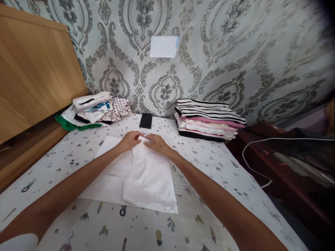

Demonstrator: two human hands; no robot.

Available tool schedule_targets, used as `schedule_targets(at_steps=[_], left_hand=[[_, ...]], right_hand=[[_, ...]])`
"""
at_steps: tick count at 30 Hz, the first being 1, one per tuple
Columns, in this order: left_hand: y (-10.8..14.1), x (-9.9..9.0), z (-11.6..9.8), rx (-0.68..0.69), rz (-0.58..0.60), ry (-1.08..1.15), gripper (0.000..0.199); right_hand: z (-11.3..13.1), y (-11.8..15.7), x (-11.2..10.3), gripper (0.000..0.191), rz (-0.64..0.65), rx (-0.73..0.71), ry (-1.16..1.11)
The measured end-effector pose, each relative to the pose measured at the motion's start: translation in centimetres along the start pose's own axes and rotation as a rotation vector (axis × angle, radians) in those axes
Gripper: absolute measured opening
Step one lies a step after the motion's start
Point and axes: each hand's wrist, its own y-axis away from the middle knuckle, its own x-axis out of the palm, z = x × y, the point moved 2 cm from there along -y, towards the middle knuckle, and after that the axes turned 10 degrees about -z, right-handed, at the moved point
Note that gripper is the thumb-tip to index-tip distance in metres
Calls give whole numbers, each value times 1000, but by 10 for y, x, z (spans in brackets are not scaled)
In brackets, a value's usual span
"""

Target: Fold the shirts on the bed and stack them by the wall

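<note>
A white garment lies partly folded on the patterned sheet, its right part doubled over the rest. My left hand pinches its far edge near the middle. Close beside it, my right hand grips the same edge, fingers closed on the cloth. The two hands almost touch. The fingertips are partly hidden by the hands and the fabric. Just beyond the hands lies a black phone.
At the back left is a looser pile of clothes with a green piece underneath. A neat folded stack, striped on top, stands back right. A wooden cabinet borders the left; a white cable hangs right. White paper is on the wall.
</note>
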Motion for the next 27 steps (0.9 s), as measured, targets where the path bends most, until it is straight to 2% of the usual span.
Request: schedule_targets(at_steps=[4, 7, 9, 11, 12, 14, 18, 21, 23, 27], left_hand=[[1, -1, -7, 6, 15, 88, 17], [5, 1, -11, -89, 52, 239, 21], [9, 2, -14, -179, 59, 330, 28], [16, 2, -17, -242, 35, 390, 32], [20, 2, -19, -261, 21, 416, 34], [27, 4, -24, -296, 21, 489, 39], [38, 8, -29, -354, 88, 623, 50], [39, 8, -25, -335, 99, 639, 51], [36, 6, -19, -288, 66, 566, 44], [33, 3, -13, -64, 32, 260, 21]], right_hand=[[-3, 2, -11, 28, 10, -22, -144], [-3, 3, -15, 27, -18, -13, -221], [2, 7, -17, 32, -109, -25, -197], [13, 14, -19, 32, -252, -17, -118], [19, 19, -19, 27, -312, 8, -84], [30, 28, -16, 18, -354, 92, -76], [40, 36, -6, 20, -282, 291, -264], [35, 36, -1, 12, -269, 432, -481], [31, 36, 0, 10, -278, 473, -580], [29, 40, -3, 12, -322, 457, -649]])
